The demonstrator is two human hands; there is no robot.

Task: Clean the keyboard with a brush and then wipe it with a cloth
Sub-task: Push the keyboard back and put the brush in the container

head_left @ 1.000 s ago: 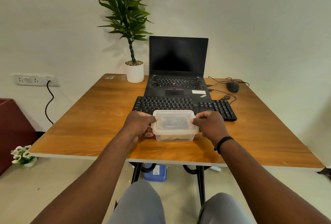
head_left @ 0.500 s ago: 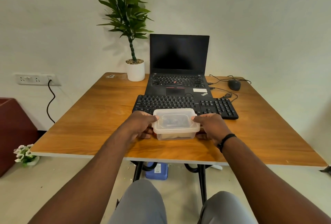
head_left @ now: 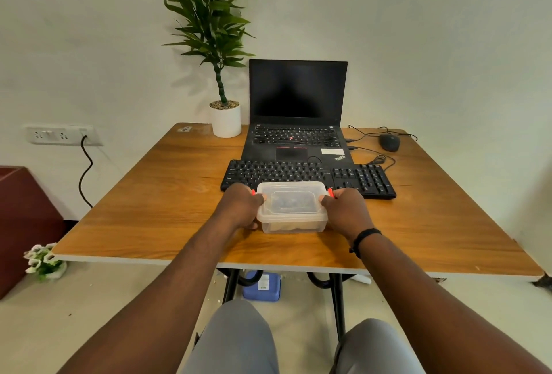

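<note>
A clear plastic box with its lid on stands on the wooden table, just in front of the black keyboard. My left hand grips the box's left end and my right hand grips its right end, fingers curled round small red latches. Dark items show dimly through the lid; I cannot tell what they are. No brush or cloth is plainly visible.
An open black laptop sits behind the keyboard. A potted plant stands at the back left, a black mouse with cables at the back right. A wall socket and a dark red cabinet lie left.
Both hands have stayed on the box's ends. Red latches now show at both ends beside my fingers. The box has not visibly shifted on the table.
</note>
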